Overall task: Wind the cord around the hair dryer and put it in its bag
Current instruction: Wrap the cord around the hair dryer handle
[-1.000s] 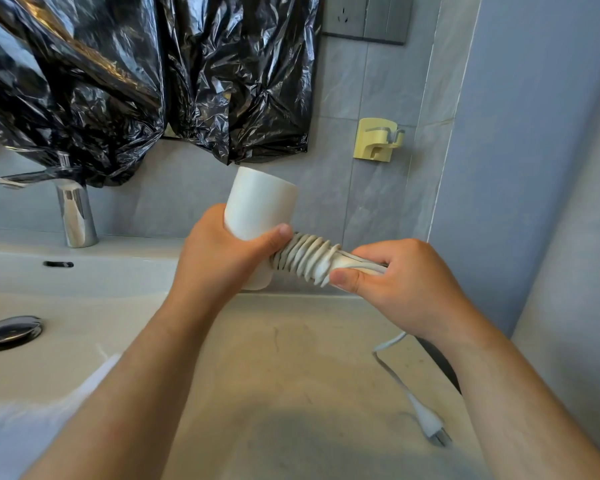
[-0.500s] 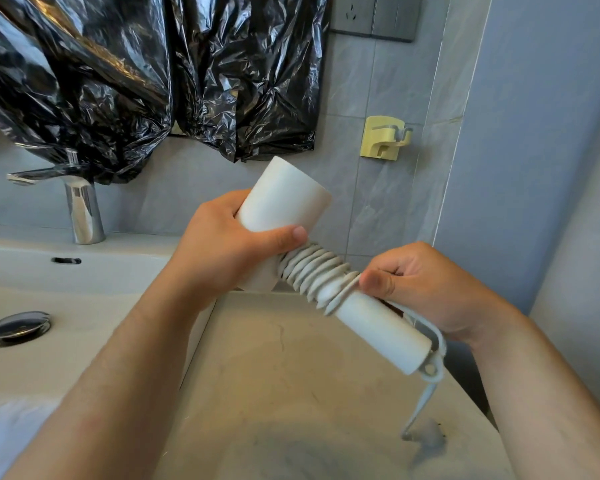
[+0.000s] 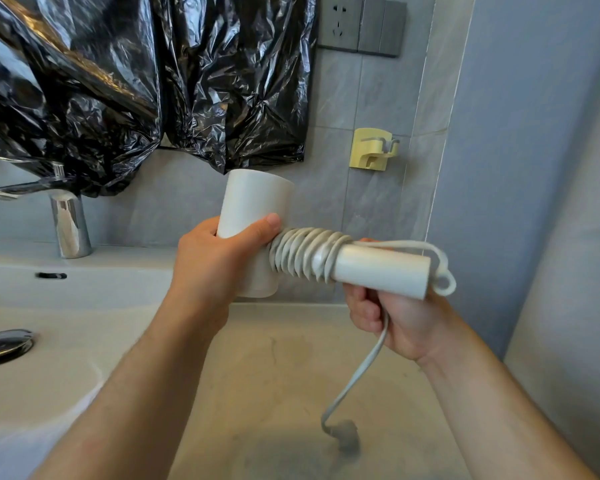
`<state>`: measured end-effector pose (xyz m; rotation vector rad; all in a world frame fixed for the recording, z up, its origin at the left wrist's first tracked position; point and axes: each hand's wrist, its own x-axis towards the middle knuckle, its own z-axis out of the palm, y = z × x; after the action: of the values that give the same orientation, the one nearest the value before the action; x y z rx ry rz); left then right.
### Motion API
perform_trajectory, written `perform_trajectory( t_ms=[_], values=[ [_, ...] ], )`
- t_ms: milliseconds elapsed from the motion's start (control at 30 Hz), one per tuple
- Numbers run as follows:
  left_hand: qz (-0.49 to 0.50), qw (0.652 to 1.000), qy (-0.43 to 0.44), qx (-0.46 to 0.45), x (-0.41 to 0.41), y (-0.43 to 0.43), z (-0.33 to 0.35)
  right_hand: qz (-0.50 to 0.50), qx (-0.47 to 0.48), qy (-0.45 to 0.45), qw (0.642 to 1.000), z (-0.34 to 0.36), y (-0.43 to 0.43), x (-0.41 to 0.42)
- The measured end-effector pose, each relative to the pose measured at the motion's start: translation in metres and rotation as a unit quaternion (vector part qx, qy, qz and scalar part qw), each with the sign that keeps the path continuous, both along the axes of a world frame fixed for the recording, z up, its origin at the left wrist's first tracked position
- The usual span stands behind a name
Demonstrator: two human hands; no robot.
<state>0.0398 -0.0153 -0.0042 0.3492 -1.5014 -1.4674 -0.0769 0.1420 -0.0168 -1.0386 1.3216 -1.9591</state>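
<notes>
A white hair dryer is held above the counter, barrel upright, handle pointing right. My left hand grips the barrel, thumb across its front. Several turns of white cord are wound round the handle near the barrel. My right hand sits under the handle and holds the loose cord, which loops past the handle's end. The cord's tail hangs down to the blurred plug, just above the counter. No hair dryer bag is in view.
A white sink with a drain stopper and chrome faucet lies to the left. Black plastic sheeting hangs over the wall. A yellow wall hook and a grey socket are behind. A wall closes the right side.
My right hand has gone from on top of the handle to beneath it, carrying the cord round. More turns lie on the handle. The plug has lifted nearer, with less cord hanging.
</notes>
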Motion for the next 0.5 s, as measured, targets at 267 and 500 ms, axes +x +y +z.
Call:
perform_trajectory(
  t_ms=[267, 500],
  values=[
    [0.120, 0.990, 0.070, 0.032, -0.009, 0.005, -0.005, -0.120, 0.023, 0.029, 0.992, 0.007, -0.009, 0.019],
    [0.247, 0.964, 0.075, -0.066, -0.001, 0.010, -0.005, -0.107, 0.134, 0.107, 0.979, 0.009, -0.006, 0.035]
  ],
)
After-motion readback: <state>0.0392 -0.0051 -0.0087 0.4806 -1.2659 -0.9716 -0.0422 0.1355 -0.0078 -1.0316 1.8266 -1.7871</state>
